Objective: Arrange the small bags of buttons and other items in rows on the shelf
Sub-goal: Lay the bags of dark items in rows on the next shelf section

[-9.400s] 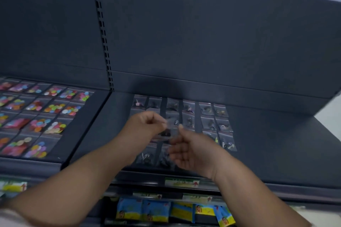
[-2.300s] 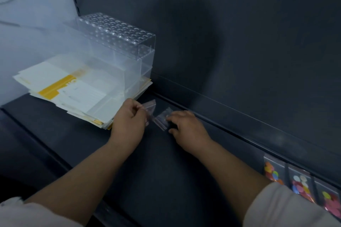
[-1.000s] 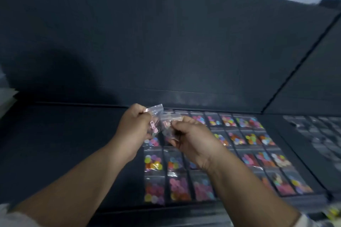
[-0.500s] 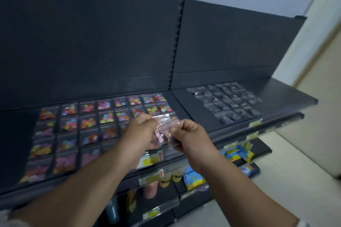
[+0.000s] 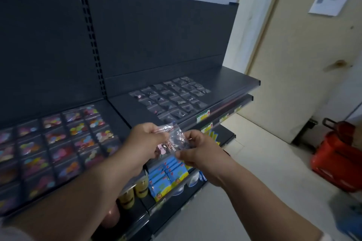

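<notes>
Both hands are raised in front of the dark shelf [image 5: 231, 82], holding small clear bags [image 5: 173, 139] with pink items inside. My left hand [image 5: 146, 143] pinches the bags from the left, and my right hand [image 5: 197, 149] pinches them from the right. On the right shelf section lie rows of clear bags with dark items [image 5: 172, 98]. The left section holds rows of bags with colourful buttons [image 5: 58, 143]. How many bags I hold cannot be told.
Lower shelves carry blue packets [image 5: 168, 176] and yellow-capped bottles [image 5: 135, 191]. A red shopping basket [image 5: 338, 154] stands on the pale floor at the right, beside a beige door [image 5: 305, 55] with a paper notice.
The view has swung to the right, from the colourful button bags toward the right shelf section and the door. Both hands keep hold of the small clear bags.
</notes>
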Tool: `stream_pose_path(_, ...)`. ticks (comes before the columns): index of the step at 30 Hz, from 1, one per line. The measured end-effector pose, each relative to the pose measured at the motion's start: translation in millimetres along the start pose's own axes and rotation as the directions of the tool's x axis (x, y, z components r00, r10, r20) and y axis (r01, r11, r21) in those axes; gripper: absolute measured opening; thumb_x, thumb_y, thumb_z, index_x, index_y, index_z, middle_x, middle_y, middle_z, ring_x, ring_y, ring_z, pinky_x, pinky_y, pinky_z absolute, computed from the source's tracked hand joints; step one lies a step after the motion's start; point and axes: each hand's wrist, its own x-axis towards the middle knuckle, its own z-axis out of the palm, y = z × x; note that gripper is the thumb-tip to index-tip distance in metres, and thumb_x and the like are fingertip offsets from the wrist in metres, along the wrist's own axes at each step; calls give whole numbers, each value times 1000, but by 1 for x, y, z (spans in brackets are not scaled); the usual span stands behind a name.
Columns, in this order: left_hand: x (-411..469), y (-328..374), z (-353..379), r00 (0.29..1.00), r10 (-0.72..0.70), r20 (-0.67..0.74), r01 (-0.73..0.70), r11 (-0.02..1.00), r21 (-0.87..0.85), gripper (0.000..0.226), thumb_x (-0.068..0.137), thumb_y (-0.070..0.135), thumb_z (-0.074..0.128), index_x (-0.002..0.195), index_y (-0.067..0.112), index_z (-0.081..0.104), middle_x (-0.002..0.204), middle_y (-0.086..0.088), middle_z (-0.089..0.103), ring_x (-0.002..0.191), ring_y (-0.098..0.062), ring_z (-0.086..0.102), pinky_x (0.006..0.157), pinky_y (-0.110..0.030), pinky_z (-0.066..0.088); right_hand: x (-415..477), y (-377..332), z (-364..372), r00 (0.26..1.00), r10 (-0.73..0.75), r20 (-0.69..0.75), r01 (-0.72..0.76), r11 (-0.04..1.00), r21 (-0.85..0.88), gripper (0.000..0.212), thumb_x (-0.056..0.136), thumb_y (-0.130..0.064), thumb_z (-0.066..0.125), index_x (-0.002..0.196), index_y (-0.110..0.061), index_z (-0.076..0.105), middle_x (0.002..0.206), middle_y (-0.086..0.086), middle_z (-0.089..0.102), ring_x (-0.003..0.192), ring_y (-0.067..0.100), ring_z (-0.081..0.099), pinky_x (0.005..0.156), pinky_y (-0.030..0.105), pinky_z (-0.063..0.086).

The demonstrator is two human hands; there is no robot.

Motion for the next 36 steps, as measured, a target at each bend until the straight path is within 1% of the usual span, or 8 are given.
stream_pose_path(5, 44, 11, 23, 997, 4, 74, -4, 1000, -2, 6, 86, 12, 65, 83, 10, 60, 76, -6, 61, 58, -15, 50, 56, -27, 43, 26, -1, -38, 997, 38, -74, -42, 998, -49, 3, 89, -15, 63, 87, -15, 59, 80, 2, 66, 72, 12, 59, 66, 24, 45)
stream_pose_path(7, 65, 17, 29, 994, -1, 110, 1, 1000, -6, 8, 85, 11, 66, 81, 11, 59, 74, -5, 60, 54, -13, 50, 54, -26, 42, 44, -5, -49, 992, 39, -123, -46, 997, -56, 7, 91, -19, 60, 85, -15, 60, 79, 0, 67, 73, 11, 59, 67, 24, 44)
stream_pose_path(12, 116, 32, 37, 985, -12, 172, 20, 999, -42, 12, 85, 12, 66, 76, 16, 60, 73, -2, 64, 60, -15, 55, 57, -27, 44, 94, -23, -64, 984, 41, -175, -54, 996, -65, 14, 88, -9, 61, 76, -15, 57, 69, 3, 64, 61, 11, 57, 52, 15, 39)
stream_pose_path(16, 152, 42, 38, 977, -56, 205, 80, 991, -112, 2, 90, 15, 61, 91, 14, 62, 84, -7, 69, 70, -22, 63, 68, -35, 52, 129, -29, -78, 982, 79, -171, -82, 997, -13, 16, 87, -4, 62, 75, -12, 55, 62, 2, 62, 50, 7, 53, 48, 15, 41)
stream_pose_path(23, 200, 52, 39, 987, -119, 108, 136, 975, -175, 7, 91, 13, 59, 92, 20, 57, 102, -15, 68, 79, -26, 62, 73, -40, 55, 180, -35, -123, 976, 91, -200, -93, 996, 0, 17, 87, -1, 61, 73, -11, 56, 66, 8, 61, 55, 13, 50, 51, 21, 39)
stream_pose_path(29, 232, 58, 54, 995, -94, 28, 97, 986, -135, 5, 93, 15, 56, 96, 15, 61, 89, -8, 68, 70, -20, 61, 60, -28, 52, 234, -29, -184, 970, 28, -243, -56, 992, -109, 17, 84, 3, 63, 74, -9, 56, 68, 12, 57, 54, 12, 49, 49, 18, 43)
stream_pose_path(32, 243, 57, 69, 994, -98, -53, 93, 990, -102, 13, 91, 20, 59, 104, 17, 61, 101, -9, 69, 86, -25, 66, 69, -33, 53, 265, -21, -213, 980, 18, -197, -51, 985, -164, 16, 84, 3, 63, 75, -7, 55, 68, 12, 57, 55, 14, 49, 49, 18, 43)
stream_pose_path(36, 257, 61, 100, 979, -139, -150, 115, 981, -159, 15, 92, 17, 58, 82, 27, 53, 96, -5, 63, 83, -20, 61, 69, -32, 52, 305, -6, -244, 995, 37, -94, -58, 971, -230, 19, 82, 2, 65, 71, -9, 54, 64, 11, 56, 52, 13, 49, 48, 20, 44)
